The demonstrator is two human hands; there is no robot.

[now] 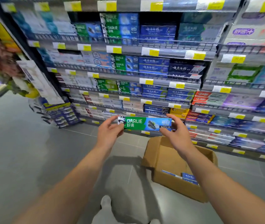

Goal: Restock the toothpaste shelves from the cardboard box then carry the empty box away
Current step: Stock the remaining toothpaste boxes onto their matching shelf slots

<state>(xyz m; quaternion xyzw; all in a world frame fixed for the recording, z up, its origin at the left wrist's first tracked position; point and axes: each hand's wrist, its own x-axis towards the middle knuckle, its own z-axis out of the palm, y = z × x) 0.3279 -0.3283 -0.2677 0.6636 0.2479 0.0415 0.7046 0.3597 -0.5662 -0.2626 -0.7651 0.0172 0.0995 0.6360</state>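
Observation:
A green and blue Darlie toothpaste box [142,124] is held level in front of the shelves, label facing me. My left hand [110,131] pinches its left end and my right hand [175,131] pinches its right end. Below and to the right, an open cardboard box [169,180] sits on the grey floor with a few blue toothpaste boxes [188,177] lying inside. The toothpaste shelves [144,70] stand ahead, filled with rows of boxes; matching Darlie boxes [120,62] sit in the middle columns.
Yellow price tags line every shelf edge. A hanging display strip [37,80] and stacked blue packs [62,113] stand at the left end of the shelving. Grey floor tiles [31,151] stretch to the left. My legs and feet show at the bottom.

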